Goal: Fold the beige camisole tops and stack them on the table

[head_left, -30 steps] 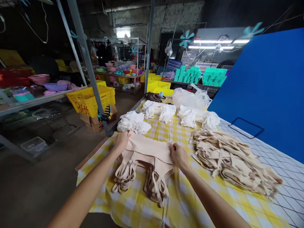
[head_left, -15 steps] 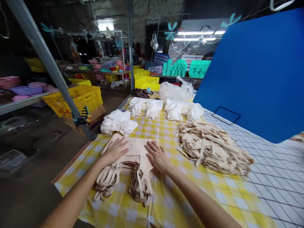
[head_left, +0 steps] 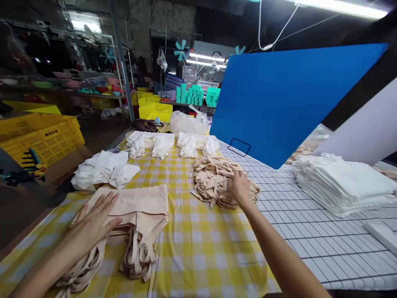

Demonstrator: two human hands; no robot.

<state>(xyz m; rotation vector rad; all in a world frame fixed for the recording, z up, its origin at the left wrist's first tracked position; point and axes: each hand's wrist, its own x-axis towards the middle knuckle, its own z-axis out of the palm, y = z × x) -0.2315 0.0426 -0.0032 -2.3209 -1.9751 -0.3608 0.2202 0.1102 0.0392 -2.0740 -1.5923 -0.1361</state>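
Observation:
My left hand [head_left: 96, 219] lies flat, fingers spread, on a neat stack of beige garments with thin straps [head_left: 145, 203]. The straps hang in two looped bunches toward me. To the right, my right hand [head_left: 240, 187] is on a loose, crumpled pile of similar beige garments [head_left: 211, 178]. Its fingers are curled into the fabric, and the fingertips are partly hidden. Both piles rest on a yellow and white checked cloth [head_left: 189, 256].
Crumpled white cloth [head_left: 104, 167] lies beyond the stack. Two folded white strapped bundles [head_left: 155, 140] [head_left: 198, 142] and a plastic bag [head_left: 187, 122] sit farther back. A blue board [head_left: 269, 103] leans at right, near stacked white fabric [head_left: 347, 182]. A yellow crate [head_left: 46, 136] stands left.
My right hand has left the neat beige stack and moved right onto the loose pile. My left hand stays on the stack. The view has turned right, showing the white fabric stack.

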